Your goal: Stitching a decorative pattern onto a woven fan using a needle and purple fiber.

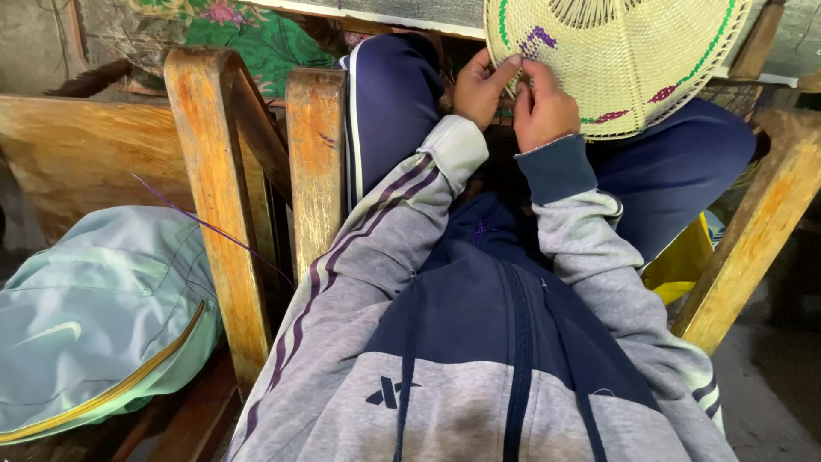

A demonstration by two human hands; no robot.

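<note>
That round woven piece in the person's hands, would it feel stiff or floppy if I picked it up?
The woven piece probably feels light, since its cane weave is open and thin. It likely holds its shape with some flex: it stays flat though both hands, left and right, grip only one edge.

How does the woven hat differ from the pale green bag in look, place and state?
The woven hat is stiff cream straw with green and purple patterning; the pale green bag is soft, plain fabric with a yellow zip. The hat rests on the lap, gripped at its rim by the left hand and right hand; the bag lies untouched beside the wooden chair.
</note>
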